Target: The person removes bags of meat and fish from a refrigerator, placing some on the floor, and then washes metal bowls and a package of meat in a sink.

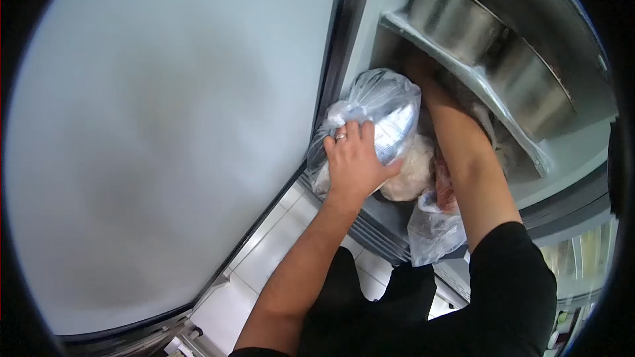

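Note:
My left hand lies over a clear plastic bag, its fingers bent across the plastic and the thumb out to the side. Something silvery and shiny shows through the bag. My right arm reaches deep under a shelf inside the refrigerator; the right hand is in dark shadow, its fingers hidden. Beside my left thumb sits a pale, rounded lump that looks like raw poultry or dough. Reddish meat lies between it and my right forearm, with another thin plastic bag hanging at the front edge.
Above my right arm is a frosted shelf bearing two metal pots with food at their rims. The large refrigerator door stands wide open on the left. White floor tiles show below, and a glass-fronted case is at the lower right.

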Tool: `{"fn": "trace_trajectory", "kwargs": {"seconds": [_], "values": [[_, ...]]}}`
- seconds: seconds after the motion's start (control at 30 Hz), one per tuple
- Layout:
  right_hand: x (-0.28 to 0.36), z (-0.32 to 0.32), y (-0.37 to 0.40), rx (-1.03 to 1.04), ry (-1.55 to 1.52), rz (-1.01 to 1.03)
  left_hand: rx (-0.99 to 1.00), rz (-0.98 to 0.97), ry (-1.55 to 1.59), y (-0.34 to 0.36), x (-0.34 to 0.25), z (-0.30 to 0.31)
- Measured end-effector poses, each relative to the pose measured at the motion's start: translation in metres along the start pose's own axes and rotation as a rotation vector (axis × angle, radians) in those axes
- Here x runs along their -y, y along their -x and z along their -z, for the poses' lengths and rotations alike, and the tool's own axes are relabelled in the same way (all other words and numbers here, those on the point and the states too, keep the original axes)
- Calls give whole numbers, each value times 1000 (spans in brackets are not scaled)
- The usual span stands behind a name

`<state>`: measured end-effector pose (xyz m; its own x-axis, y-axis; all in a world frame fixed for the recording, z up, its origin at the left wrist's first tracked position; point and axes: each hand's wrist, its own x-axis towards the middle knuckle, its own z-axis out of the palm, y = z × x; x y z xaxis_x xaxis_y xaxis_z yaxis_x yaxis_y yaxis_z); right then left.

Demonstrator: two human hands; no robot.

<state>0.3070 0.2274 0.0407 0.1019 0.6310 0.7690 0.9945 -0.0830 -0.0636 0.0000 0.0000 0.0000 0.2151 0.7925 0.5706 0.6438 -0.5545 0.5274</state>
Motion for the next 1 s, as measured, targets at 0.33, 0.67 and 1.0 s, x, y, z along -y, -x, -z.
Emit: {"fn": "trace_trajectory", "kwargs": {"seconds": [0.33, 0.67, 1.0], "values": [[24, 33, 12, 32, 89, 142, 3, -6, -62, -1, -5, 3], [49, 75, 42, 367, -110, 72, -4, -15, -72, 3, -5, 2], [67, 184, 74, 432, -359, 85, 3, 1, -122, 4, -14, 4]]}}
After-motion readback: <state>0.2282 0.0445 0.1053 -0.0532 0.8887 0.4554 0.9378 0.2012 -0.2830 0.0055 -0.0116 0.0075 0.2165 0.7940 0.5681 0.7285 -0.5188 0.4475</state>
